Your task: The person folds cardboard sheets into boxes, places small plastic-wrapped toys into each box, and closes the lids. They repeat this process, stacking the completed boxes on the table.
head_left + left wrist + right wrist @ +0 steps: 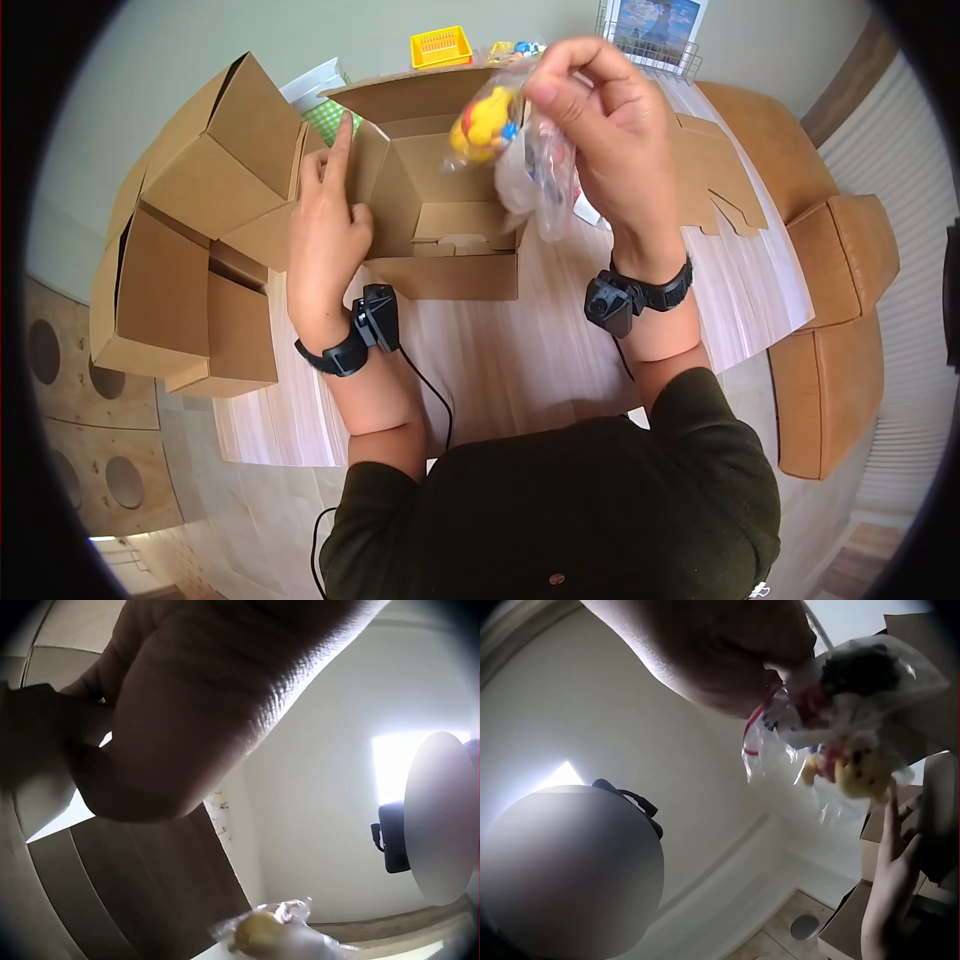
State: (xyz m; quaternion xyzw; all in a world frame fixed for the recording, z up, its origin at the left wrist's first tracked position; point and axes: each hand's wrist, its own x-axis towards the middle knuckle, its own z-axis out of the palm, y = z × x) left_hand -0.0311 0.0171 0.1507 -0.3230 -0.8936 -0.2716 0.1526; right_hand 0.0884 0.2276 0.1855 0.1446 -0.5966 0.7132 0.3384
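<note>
My right hand [625,130] is raised over the open cardboard box [440,278]. Between thumb and fingers it pinches clear plastic bags. A yellow bear figure [487,122] with a red top shows through one bag, also seen as a bear figure [862,769] in the right wrist view. Beside it hangs another clear bag [881,671] with a dark and red figure inside. At the box's left side, my left hand [330,215] holds the upright flap [372,160], index finger stretched along it and thumb toward the inside. Part of the flap is hidden behind this hand.
More open cardboard boxes [165,260] stand at the left edge of the table [450,370]. Flat cardboard [715,175] lies on the right. At the back are a yellow basket [440,47], a green checked item [325,120] and a wire rack [660,60]. A brown sofa [835,265] adjoins the table's right.
</note>
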